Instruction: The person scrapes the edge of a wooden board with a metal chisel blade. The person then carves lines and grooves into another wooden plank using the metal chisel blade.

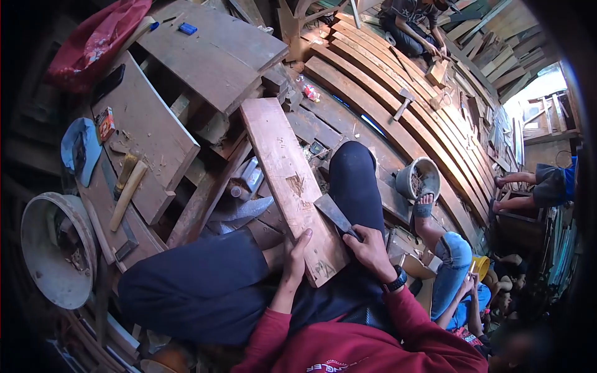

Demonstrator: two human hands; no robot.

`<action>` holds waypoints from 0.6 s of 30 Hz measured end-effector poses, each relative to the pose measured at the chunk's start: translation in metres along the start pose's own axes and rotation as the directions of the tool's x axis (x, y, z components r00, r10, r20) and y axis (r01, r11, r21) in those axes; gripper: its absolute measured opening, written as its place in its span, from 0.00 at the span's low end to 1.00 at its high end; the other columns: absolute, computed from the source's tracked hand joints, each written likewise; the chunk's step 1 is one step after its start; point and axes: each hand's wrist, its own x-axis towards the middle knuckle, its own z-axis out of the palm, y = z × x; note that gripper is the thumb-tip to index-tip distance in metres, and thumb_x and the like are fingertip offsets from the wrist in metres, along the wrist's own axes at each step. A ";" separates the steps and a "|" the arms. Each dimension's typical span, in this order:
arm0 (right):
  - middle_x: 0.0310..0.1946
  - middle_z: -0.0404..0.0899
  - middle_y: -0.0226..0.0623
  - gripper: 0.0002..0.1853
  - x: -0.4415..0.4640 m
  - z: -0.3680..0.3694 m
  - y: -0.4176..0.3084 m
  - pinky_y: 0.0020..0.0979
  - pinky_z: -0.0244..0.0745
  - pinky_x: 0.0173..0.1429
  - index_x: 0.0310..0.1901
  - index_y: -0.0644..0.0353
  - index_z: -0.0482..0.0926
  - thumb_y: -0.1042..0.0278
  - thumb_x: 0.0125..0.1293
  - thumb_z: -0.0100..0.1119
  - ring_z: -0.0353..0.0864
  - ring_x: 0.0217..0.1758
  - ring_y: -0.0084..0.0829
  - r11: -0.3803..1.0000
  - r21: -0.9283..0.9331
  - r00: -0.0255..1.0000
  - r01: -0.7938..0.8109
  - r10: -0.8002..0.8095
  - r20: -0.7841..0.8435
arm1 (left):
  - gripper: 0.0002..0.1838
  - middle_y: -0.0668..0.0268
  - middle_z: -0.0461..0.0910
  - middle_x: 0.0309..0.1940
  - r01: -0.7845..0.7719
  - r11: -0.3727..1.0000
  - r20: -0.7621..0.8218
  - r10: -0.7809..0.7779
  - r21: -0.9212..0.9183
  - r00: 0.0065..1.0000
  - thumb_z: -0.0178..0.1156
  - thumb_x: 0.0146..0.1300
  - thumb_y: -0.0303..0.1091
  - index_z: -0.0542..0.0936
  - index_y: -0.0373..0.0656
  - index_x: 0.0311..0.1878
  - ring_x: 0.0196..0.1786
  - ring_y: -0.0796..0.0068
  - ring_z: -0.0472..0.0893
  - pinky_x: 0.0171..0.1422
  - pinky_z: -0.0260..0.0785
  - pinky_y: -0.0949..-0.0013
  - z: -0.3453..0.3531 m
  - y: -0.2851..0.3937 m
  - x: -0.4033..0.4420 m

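A reddish-brown wooden board (273, 146) slants across my lap, with a rough gouged patch near its middle. My left hand (296, 260) grips its lower left edge, the thumb lying on the top face. In my right hand (371, 250) is a wide flat chisel (334, 213), its grip mostly hidden by my fingers. The blade's tip lies over the board's right edge, close to the gouged patch; whether it touches the wood I cannot tell. A dark watch (396, 280) sits on my right wrist.
On the left bench (158, 133) are a mallet-like wooden handle (129, 196), a light blue cap (81, 149) and a small box (106, 124). Buckets stand at left (59, 248) and right (418, 178). A hammer (403, 104) lies on long planks (373, 93). Other people sit nearby.
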 end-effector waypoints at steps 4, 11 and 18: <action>0.24 0.77 0.57 0.16 -0.006 0.005 0.001 0.42 0.71 0.34 0.35 0.68 0.81 0.59 0.65 0.61 0.79 0.28 0.54 0.993 -0.051 0.994 0.106 -0.106 0.005 | 0.24 0.58 0.79 0.55 0.053 0.994 -0.041 -0.057 -0.091 0.998 0.59 0.70 0.38 0.74 0.31 0.63 0.56 0.68 0.79 0.64 0.69 0.66 -0.008 -0.008 0.003; 0.24 0.79 0.56 0.15 -0.011 0.015 -0.010 0.44 0.74 0.34 0.40 0.66 0.83 0.60 0.70 0.57 0.82 0.28 0.55 0.988 -0.045 0.989 0.149 -0.149 -0.008 | 0.22 0.60 0.79 0.52 0.048 0.993 -0.088 -0.058 -0.110 0.994 0.60 0.68 0.37 0.75 0.31 0.60 0.54 0.72 0.79 0.61 0.70 0.69 -0.015 -0.005 0.005; 0.27 0.79 0.59 0.14 -0.014 0.034 -0.007 0.44 0.74 0.34 0.44 0.66 0.81 0.62 0.71 0.58 0.82 0.31 0.57 0.965 -0.148 0.967 0.219 -0.234 -0.098 | 0.24 0.58 0.80 0.50 -0.049 0.993 -0.181 0.068 0.107 0.981 0.60 0.69 0.38 0.73 0.28 0.60 0.51 0.70 0.79 0.58 0.70 0.67 -0.010 -0.002 0.007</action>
